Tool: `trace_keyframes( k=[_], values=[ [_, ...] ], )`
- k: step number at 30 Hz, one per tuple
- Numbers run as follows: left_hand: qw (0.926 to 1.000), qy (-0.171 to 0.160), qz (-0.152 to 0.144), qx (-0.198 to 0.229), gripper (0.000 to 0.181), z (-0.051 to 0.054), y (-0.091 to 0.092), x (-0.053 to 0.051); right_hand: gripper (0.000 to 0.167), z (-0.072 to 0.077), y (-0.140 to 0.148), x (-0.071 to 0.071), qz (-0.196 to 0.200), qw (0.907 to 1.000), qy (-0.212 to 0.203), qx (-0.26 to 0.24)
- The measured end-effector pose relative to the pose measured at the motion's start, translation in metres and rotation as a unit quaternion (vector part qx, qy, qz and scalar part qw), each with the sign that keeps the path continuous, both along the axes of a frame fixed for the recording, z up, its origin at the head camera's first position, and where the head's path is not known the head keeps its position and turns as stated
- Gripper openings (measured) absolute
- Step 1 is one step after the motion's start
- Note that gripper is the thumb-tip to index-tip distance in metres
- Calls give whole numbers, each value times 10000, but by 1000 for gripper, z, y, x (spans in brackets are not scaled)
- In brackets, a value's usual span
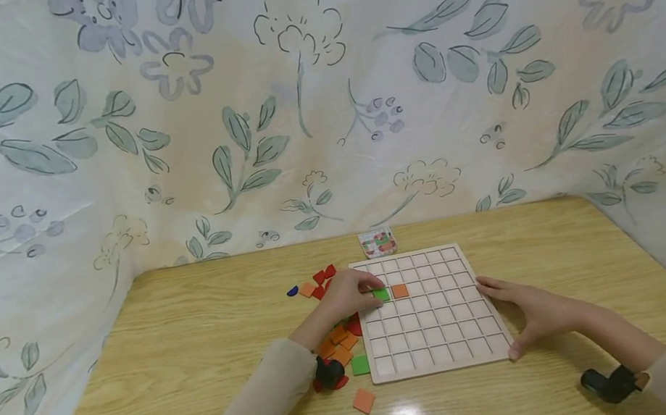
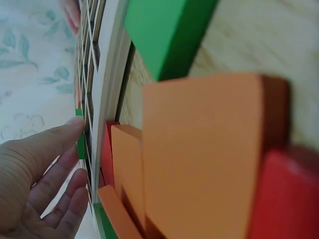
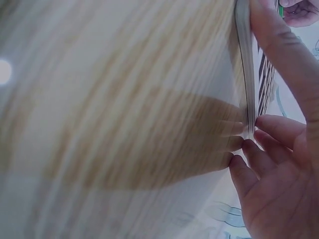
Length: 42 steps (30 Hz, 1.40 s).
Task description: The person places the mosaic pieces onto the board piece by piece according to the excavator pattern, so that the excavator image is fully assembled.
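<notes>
A pale wooden grid board (image 1: 440, 336) lies on the table. My left hand (image 1: 345, 295) reaches over its left edge and pinches a green square tile (image 1: 381, 295) at the board's surface. In the left wrist view the green tile (image 2: 80, 144) shows edge-on beside the fingers of my left hand (image 2: 35, 174). An orange square tile (image 1: 400, 291) sits in a cell just right of the green one. Along the board's right edge rests my right hand (image 1: 538, 309), thumb near the lower corner and fingers spread further up. The right wrist view shows these fingertips (image 3: 244, 167) touching the edge.
Left of the board lie loose orange tiles (image 1: 342, 356), red pieces (image 1: 320, 277), a blue piece (image 1: 293, 291) and a green square (image 1: 360, 364). One orange square (image 1: 363, 401) lies nearer the front. A patterned card (image 1: 378, 242) stands behind the board, before a floral cloth (image 1: 314, 93).
</notes>
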<state>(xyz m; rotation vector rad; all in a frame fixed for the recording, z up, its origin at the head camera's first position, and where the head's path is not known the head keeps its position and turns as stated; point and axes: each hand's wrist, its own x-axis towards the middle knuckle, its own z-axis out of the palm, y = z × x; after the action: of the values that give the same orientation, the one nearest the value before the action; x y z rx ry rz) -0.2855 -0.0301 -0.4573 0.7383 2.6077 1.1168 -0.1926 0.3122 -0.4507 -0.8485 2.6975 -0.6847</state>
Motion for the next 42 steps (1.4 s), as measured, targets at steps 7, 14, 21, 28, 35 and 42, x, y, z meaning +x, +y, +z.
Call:
trace_keyframes(
  k=[7,14,21,28,35,42],
  values=[
    [9995,-5,-3,-323,25,1,5,1,114,-1,0,0,18,10000,47,-2],
    [9990,-4,26,-439,24,3,6,1,114,-2,-1,-1,49,10000,10,-22],
    [9989,143,-17,-454,20,6,6,1,114,-1,-2,-5,59,9999,-98,-20],
    [9998,37,-22,-202,22,11,1,0,114,0,-2,-5,38,9999,-126,-57],
    [9981,-237,184,547,29,27,-23,-4,112,0,0,-2,92,9999,26,-135],
    [9914,-394,841,926,31,38,-65,-9,114,-2,2,-1,-58,9999,-112,-23]
  ],
)
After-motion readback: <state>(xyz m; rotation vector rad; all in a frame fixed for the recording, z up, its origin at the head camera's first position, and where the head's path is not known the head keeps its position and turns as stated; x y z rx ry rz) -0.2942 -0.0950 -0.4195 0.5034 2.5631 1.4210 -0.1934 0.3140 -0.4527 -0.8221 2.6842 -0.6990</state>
